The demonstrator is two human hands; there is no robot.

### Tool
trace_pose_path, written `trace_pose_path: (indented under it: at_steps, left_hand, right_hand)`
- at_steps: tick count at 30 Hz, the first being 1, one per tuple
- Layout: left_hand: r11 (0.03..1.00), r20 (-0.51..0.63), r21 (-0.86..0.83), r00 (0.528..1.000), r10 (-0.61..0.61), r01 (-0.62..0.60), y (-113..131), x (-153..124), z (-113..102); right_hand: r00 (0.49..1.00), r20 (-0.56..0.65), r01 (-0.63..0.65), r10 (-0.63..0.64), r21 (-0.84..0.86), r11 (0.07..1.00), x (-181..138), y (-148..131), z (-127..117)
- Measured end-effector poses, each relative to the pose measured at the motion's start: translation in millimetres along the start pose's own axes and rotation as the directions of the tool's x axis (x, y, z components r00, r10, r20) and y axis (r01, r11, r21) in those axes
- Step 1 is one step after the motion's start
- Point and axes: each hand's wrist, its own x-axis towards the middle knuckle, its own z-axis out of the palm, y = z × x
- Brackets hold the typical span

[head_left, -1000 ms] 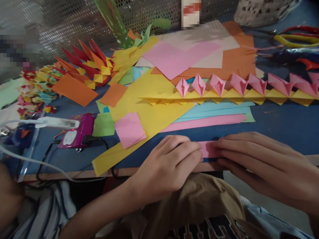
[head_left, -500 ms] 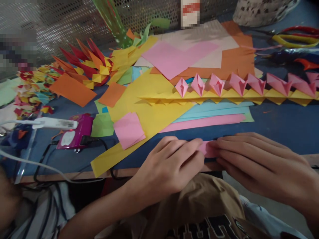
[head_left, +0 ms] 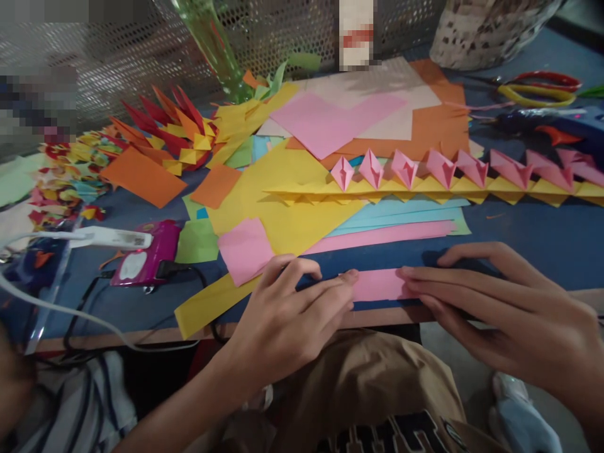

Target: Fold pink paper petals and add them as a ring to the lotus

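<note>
A narrow pink paper strip [head_left: 380,285] lies near the table's front edge, its middle showing between my hands. My left hand [head_left: 292,311] grips its left end, index finger arched and fingertips on the paper. At the other end my right hand [head_left: 504,308] holds the strip with its fingertips, the index finger raised and bent. Both ends of the strip are partly covered by fingers. Beyond my hands, pink folded paper points [head_left: 404,168] stand in a row along a zigzag-folded yellow paper band [head_left: 425,192]. Pink paper squares [head_left: 245,250] lie left of my left hand.
Behind are a large yellow sheet [head_left: 264,182], blue strips [head_left: 401,215] and orange paper [head_left: 438,135]. Scissors [head_left: 542,88] lie at the back right. A purple device [head_left: 150,255] with cables sits on the left. Another person's striped sleeve [head_left: 89,402] is at lower left.
My hands have moved apart, mostly the left one leftward, so more of the pink strip shows. My right index finger has lifted. The view has shifted slightly.
</note>
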Motion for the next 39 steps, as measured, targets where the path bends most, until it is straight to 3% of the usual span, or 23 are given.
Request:
trace_pose_path:
  at_steps: [5,8,11,13,19,22,25,28,34,37,39]
  left_hand:
    - [0.99,-0.103,-0.036,0.985,-0.138,0.135,-0.5,-11.3,-4.7]
    - [0.977,-0.228,-0.105,0.952,-0.203,0.183,5.0,-13.2,-2.9]
    - [0.989,-0.35,-0.114,0.929,-0.124,0.089,13.1,-10.9,2.4]
    - [0.999,-0.368,-0.048,0.93,-0.012,-0.006,18.2,-8.5,5.2]
    - [0.967,-0.349,0.127,0.903,0.251,-0.219,31.9,1.7,9.0]
    - [0.964,-0.242,0.208,0.946,0.214,-0.165,39.5,12.3,13.3]
    - [0.959,-0.21,0.27,0.966,0.149,-0.09,43.4,21.8,19.4]
    - [0.954,-0.191,0.28,0.967,0.168,-0.11,41.2,24.3,22.8]
    - [0.926,-0.08,0.354,0.982,0.17,-0.131,24.3,19.4,12.9]
    - [0.945,0.006,0.297,0.99,0.144,-0.139,16.9,18.3,6.5]
    - [0.958,-0.008,0.248,0.989,0.148,-0.141,14.8,17.5,4.9]
  right_hand:
    - [0.998,-0.022,-0.055,0.056,0.032,0.998,1.2,-1.8,1.4]
    - [0.995,-0.01,-0.1,0.1,0.053,0.994,4.2,-4.3,2.5]
    - [0.994,0.007,-0.114,0.113,0.06,0.992,8.3,-6.4,2.0]
    - [0.995,0.01,-0.104,0.103,0.05,0.993,10.2,-6.2,0.7]
    - [0.984,-0.014,-0.18,0.18,0.017,0.984,11.7,-7.4,-2.4]
    - [0.962,-0.065,-0.266,0.264,-0.015,0.964,12.8,-15.1,0.7]
    - [0.949,-0.088,-0.303,0.302,0.0,0.953,12.9,-22.3,5.1]
    - [0.966,-0.073,-0.248,0.249,0.013,0.969,10.7,-21.7,7.5]
    - [0.996,0.079,0.054,-0.047,-0.087,0.995,4.6,-8.4,9.1]
    - [0.991,0.112,0.085,-0.076,-0.077,0.993,4.5,-6.9,10.3]
    - [0.99,0.127,0.067,-0.061,-0.048,0.997,5.2,-7.4,10.5]
